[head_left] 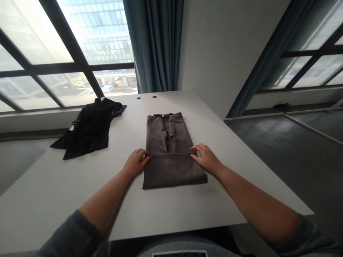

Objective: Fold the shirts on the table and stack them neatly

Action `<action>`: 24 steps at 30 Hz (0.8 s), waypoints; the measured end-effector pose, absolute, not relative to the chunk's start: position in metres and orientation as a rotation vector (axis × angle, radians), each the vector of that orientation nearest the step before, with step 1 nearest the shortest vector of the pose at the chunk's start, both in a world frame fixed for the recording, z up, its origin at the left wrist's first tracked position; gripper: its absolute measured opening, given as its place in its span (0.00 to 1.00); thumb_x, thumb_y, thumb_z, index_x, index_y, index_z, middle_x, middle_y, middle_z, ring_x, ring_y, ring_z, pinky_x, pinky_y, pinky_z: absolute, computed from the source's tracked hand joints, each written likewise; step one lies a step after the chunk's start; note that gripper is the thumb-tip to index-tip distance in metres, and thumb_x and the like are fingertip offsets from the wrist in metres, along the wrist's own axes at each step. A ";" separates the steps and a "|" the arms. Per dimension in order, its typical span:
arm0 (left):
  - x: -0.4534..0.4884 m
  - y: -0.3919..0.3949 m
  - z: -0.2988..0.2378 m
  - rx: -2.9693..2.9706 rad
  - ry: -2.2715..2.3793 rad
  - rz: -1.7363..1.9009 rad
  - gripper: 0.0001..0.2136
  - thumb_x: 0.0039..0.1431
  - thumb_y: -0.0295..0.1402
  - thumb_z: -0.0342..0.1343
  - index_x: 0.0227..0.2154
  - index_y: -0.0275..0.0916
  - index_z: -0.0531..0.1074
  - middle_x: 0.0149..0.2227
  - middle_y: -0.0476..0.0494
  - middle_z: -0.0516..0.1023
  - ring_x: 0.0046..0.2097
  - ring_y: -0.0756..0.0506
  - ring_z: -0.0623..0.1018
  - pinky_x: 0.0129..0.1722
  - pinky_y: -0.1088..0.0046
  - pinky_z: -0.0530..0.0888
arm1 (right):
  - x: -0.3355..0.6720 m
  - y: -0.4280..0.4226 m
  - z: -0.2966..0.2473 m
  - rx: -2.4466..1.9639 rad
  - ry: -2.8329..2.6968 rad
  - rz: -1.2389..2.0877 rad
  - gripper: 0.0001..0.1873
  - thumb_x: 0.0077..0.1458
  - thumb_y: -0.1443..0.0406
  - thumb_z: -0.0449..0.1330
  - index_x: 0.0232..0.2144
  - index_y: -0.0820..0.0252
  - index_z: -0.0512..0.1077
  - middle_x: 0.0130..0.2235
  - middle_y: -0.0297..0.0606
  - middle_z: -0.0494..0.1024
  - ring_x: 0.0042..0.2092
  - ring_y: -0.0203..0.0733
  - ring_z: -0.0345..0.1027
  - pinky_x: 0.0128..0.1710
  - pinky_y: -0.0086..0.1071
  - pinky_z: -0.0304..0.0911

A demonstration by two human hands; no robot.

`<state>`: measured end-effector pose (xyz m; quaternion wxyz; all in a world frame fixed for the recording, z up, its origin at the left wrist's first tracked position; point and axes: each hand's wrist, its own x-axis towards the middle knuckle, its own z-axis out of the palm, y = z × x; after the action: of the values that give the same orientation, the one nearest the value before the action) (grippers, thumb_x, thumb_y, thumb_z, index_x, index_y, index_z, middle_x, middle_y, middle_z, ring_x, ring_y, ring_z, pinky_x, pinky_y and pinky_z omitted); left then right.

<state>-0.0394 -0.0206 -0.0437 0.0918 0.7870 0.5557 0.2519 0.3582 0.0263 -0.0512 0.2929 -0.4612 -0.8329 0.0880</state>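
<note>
Nearest to me, my grey sleeves point(72, 232) end at the forearms, and both arms reach forward over the white table point(80, 192) and angle in toward a folded taupe polo shirt point(171, 175), which lies flat and squared up in the middle of the tabletop. My left hand point(136, 163) sits at the shirt's left side and my right hand point(206, 159) at its right, both at the crease of a fold across the lower part of the shirt. Neither hand is clenched: my fingers point(143, 154) curve lightly and touch that folded edge, but I can't tell whether they are actually pinching the cloth (my thumbs are out of sight). My wrists are low, close to the tabletop, and my palms face down. Beyond the fold, a dark tag point(168, 144) hangs down the shirt's placket below the collar point(162, 115). Off to the left, well apart from the polo, lies a crumpled black garment point(88, 130). Two small round holes point(146, 97) mark the table's far end, and past them are a large window point(102, 39) and a blue-green curtain point(154, 43).
</note>
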 end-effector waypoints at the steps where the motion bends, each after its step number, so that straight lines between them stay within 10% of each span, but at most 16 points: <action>1: -0.041 -0.016 -0.044 2.333 1.696 0.767 0.13 0.69 0.42 0.52 0.47 0.42 0.76 0.48 0.41 0.79 0.52 0.38 0.77 0.56 0.56 0.73 | 0.360 0.033 -0.053 -1.231 -2.205 0.227 0.10 0.61 0.61 0.62 0.45 0.56 0.77 0.45 0.43 0.79 0.48 0.52 0.72 0.53 0.46 0.66; 13: -0.051 0.162 -0.053 2.062 2.089 0.798 0.22 0.71 0.45 0.50 0.61 0.43 0.71 0.57 0.38 0.80 0.60 0.35 0.76 0.61 0.54 0.69 | 0.331 0.226 -0.064 -1.428 -2.056 0.288 0.26 0.66 0.58 0.56 0.64 0.59 0.70 0.64 0.49 0.73 0.65 0.55 0.65 0.68 0.50 0.57; 24: -0.052 0.278 -0.068 1.843 2.023 0.973 0.27 0.64 0.46 0.59 0.64 0.47 0.68 0.56 0.36 0.80 0.60 0.33 0.77 0.61 0.50 0.69 | 0.311 0.334 -0.079 -1.207 -1.714 0.810 0.19 0.61 0.61 0.63 0.53 0.59 0.79 0.52 0.45 0.83 0.54 0.48 0.76 0.60 0.48 0.67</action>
<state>-0.0524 0.2783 -0.0678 0.1183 0.6302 0.6916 0.3325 0.3111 0.3341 -0.0788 0.4323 -0.4841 -0.6879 0.3249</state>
